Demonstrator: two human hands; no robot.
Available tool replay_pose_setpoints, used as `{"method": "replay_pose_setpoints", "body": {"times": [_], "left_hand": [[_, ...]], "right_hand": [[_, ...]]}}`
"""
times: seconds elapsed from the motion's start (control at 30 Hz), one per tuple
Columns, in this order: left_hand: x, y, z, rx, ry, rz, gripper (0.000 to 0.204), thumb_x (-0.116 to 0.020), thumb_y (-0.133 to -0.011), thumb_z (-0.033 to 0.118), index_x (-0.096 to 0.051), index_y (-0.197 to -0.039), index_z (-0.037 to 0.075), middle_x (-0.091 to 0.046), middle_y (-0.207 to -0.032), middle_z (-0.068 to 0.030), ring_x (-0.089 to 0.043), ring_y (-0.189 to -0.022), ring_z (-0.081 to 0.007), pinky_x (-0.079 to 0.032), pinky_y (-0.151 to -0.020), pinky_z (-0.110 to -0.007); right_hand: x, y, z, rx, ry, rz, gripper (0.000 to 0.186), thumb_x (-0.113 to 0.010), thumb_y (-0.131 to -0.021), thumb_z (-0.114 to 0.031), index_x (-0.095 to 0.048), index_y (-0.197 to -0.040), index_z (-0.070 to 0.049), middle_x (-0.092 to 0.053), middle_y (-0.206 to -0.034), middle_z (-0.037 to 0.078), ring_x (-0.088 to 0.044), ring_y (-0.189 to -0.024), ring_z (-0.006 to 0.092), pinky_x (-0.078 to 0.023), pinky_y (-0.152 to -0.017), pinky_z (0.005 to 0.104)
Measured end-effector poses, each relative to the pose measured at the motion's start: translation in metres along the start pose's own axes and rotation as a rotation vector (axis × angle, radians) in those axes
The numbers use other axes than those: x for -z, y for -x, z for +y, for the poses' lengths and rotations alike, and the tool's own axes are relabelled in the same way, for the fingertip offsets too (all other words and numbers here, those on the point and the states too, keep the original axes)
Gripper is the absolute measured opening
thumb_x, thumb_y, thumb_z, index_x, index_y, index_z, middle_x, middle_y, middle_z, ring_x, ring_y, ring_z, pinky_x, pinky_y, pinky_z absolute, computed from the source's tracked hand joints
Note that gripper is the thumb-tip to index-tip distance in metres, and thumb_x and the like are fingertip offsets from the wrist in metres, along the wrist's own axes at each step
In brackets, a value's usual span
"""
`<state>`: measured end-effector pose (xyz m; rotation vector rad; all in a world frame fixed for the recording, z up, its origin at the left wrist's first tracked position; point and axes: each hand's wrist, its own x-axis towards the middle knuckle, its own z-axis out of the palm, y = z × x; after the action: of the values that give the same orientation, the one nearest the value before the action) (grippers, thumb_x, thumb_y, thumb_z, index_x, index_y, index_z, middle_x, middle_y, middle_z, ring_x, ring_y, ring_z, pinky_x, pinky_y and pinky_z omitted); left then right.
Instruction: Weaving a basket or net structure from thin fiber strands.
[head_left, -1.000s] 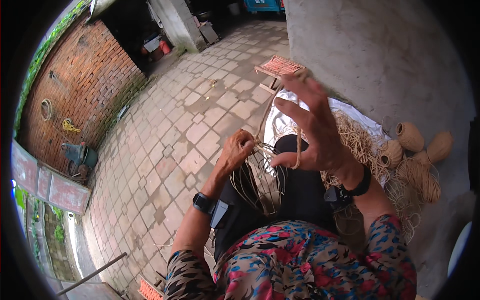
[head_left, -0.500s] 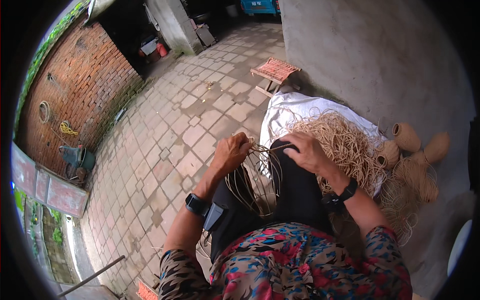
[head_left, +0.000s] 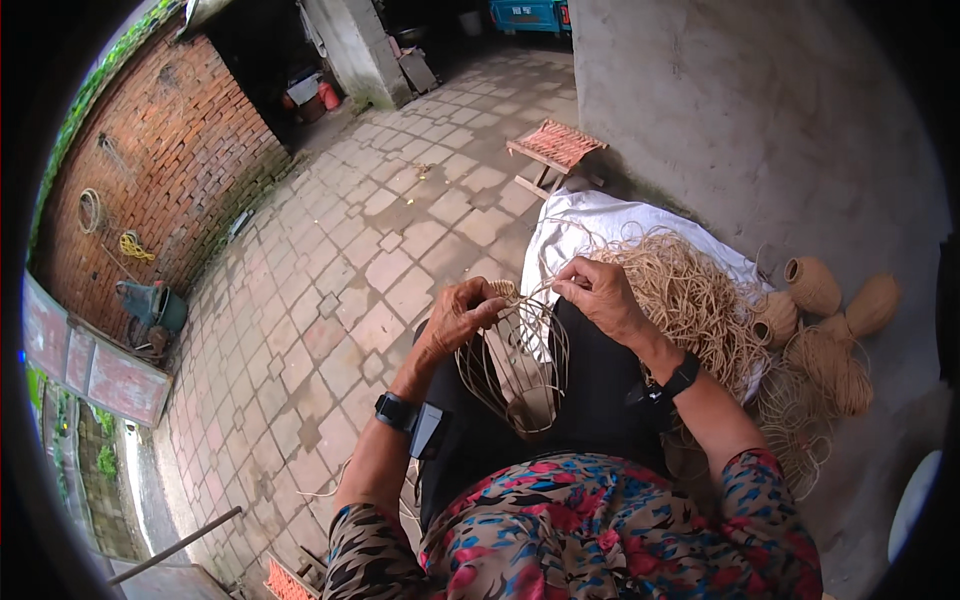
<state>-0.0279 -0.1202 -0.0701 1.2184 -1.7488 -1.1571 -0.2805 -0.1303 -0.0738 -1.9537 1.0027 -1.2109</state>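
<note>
Between my knees stands an openwork basket frame (head_left: 562, 375) of thin curved ribs, with a woven band along its far rim. A pale board-like piece (head_left: 520, 375) shows through the ribs. My left hand (head_left: 466, 312) is closed on the frame's upper rim, thumb pressed against the forefinger. Across from it, my right hand (head_left: 598, 296) pinches a tan twisted cord (head_left: 540, 290) between thumb and fingers. The cord runs from the rim toward that hand. The frame's near bottom rests by my lap, between my dark trouser legs.
To my right, a heap of tan cord (head_left: 680, 300) lies on a white sheet (head_left: 590, 212). Several woven vase-shaped baskets (head_left: 812, 284) and coiled cord (head_left: 835, 365) sit by the grey wall (head_left: 740, 110). A low folding stool (head_left: 556, 146) stands ahead on the paving (head_left: 380, 240).
My right hand has drawn closer to the rim and its fingers have come together on the cord. The frame has shifted slightly, showing more of the pale piece inside.
</note>
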Motion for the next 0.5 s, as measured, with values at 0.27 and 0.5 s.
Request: {"method": "replay_pose_setpoints", "body": {"times": [0.27,0.5], "left_hand": [[-0.013,-0.003,-0.004,-0.259,-0.35,0.197,0.015,-0.065,-0.077,0.012,-0.057,-0.077,-0.001,-0.061,-0.066,-0.0083,-0.057,-0.061,-0.0162,-0.048,-0.061,-0.032],[-0.003,-0.003,0.01,-0.106,-0.376,0.012,0.021,-0.062,-0.079,0.02,-0.059,-0.08,0.0,-0.065,-0.069,-0.0097,-0.063,-0.066,-0.0183,-0.049,-0.063,-0.032]], "right_hand": [[-0.048,-0.009,0.002,0.066,0.233,0.003,0.008,-0.067,-0.08,-0.013,-0.062,-0.083,-0.008,-0.063,-0.071,0.01,-0.064,-0.064,0.0267,-0.049,-0.058,0.0364],[-0.039,0.0,-0.01,0.25,0.476,0.038,0.012,-0.067,-0.078,-0.014,-0.065,-0.088,-0.008,-0.058,-0.082,0.008,-0.06,-0.081,0.0275,-0.046,-0.073,0.0402]]}}
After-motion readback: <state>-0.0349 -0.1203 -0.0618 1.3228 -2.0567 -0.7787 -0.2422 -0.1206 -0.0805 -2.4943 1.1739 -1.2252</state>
